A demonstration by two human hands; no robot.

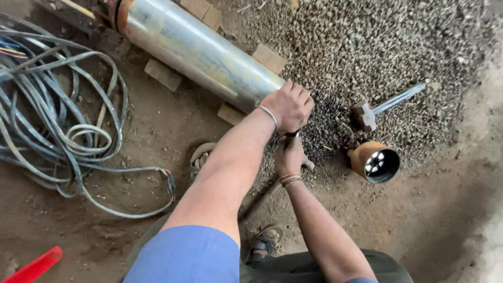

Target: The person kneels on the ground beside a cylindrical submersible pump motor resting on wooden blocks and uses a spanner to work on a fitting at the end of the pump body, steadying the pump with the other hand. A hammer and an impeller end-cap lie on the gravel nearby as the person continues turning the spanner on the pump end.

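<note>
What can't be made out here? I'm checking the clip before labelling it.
Head view:
- Near end of the steel pipe: covered by the left hand.
- Tool in the right hand: mostly hidden by both fists.
- Pipe's far end: cut off by the top edge.
- Red object: cut by the bottom edge.

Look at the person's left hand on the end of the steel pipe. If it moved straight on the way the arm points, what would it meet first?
Probably the gravel beyond the steel pipe; the left hand points up and right, though depth is unclear.
</note>
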